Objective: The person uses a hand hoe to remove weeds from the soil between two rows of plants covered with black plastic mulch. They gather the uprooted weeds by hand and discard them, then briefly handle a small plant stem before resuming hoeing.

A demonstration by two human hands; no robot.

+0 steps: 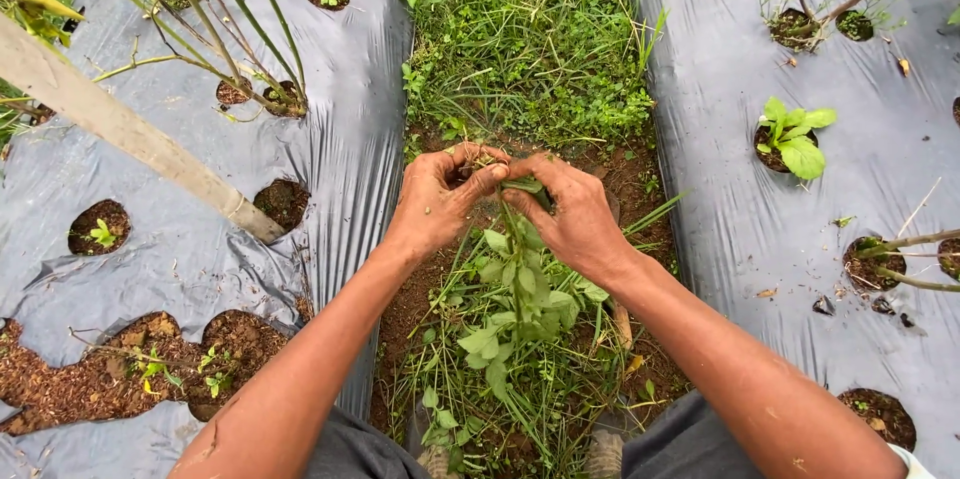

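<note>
both hands meet over the soil strip between two sheets of grey plastic mulch (330, 139). the left hand (440, 201) and the right hand (570, 214) are closed together on the top of a leafy green weed (515, 309), fingertips pinching its stem, the plant hanging down toward the person's knees. pulled weeds lie on the brown soil (625, 174) below. uncut grass (530, 34) fills the furrow ahead. a small seedling (795, 139) grows from a hole in the right sheet; a bamboo stake (130, 129) slants across the left sheet.
</note>
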